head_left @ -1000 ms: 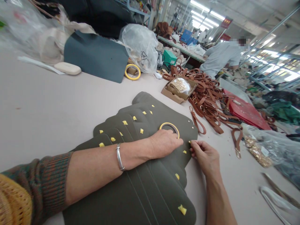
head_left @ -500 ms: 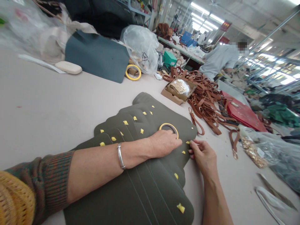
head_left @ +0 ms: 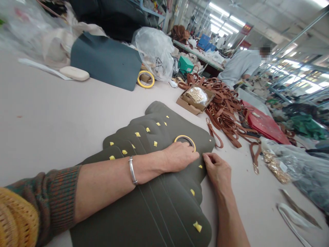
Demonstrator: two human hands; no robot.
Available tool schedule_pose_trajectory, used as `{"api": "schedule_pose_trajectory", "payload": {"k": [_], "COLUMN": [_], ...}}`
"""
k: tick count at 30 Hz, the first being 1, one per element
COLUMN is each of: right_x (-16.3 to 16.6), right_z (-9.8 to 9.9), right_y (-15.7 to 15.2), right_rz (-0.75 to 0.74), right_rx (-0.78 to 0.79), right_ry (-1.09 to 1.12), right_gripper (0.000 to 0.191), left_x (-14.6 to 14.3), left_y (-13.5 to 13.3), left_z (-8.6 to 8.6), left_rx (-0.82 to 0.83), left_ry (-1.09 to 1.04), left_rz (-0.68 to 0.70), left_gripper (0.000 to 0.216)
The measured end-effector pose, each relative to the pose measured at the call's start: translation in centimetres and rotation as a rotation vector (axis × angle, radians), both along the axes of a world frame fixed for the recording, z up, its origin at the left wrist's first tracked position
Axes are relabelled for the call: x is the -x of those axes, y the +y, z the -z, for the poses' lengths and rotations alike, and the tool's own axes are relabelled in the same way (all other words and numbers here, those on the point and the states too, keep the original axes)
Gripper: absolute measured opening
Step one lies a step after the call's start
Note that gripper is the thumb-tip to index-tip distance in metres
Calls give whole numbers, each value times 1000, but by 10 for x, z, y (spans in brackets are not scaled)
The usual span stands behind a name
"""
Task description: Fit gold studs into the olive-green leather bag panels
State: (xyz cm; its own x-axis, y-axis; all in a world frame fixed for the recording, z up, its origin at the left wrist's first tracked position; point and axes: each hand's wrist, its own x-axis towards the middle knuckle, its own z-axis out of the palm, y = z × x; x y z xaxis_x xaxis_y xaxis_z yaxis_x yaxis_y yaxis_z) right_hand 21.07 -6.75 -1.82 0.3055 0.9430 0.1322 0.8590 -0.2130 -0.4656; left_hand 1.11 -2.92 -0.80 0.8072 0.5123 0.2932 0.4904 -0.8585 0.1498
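Observation:
Olive-green flat panels lie fanned in an overlapping stack on the table, dotted with small yellow tape pieces. My left hand is closed over the near side of a roll of yellow tape on the upper panel, and its fingertips are mostly hidden. At that panel's right edge, the thumb and fingers of my right hand are pinched together. They cover the spot of one tape piece, which is hidden by them. A small metal stud shows near the panel's corner.
Brown straps with metal clasps are heaped behind, beside an open carton of gold hardware. Another yellow tape roll stands by a dark blue-grey panel. Bagged gold fittings lie at right. A person in grey bends in the background.
My right hand has shifted slightly left onto the panel edge, and its fingers now cover the tape piece that showed beside the thumb. My left hand has stayed in place.

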Motion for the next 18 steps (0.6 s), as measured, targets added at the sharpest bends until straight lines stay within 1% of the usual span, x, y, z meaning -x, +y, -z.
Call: {"api": "schedule_pose_trajectory", "payload": {"k": [3,6,10,12,13,14,16,18], "right_x": [-3,-8,-10,-10,-9,-9,-8,-5], "right_z": [-4,-9,-16,-17,-17,-17,-15,-12], "right_y": [-5,-11,-17,-18,-19,-19,-20,-21], "right_rz": [-77,-181,-310,-342,-332,-302,-215,-171], "right_rx": [56,168,360,381,346,280,84,-102], "right_ry": [52,159,289,317,334,359,428,497], "right_gripper": [37,37,39,41,40,38,34,33], "left_x": [1,3,5,5,5,4,3,3], "left_y": [1,3,4,5,5,5,6,6], "left_z": [-2,-6,-9,-8,-7,-6,-4,-3], "left_rx": [-28,-54,3,33,41,47,55,61], "left_ry": [-39,-90,-110,-118,-128,-143,-188,-226], "left_rz": [10,14,10,29,38,45,55,45], "left_gripper": [17,15,16,18,18,17,19,27]}}
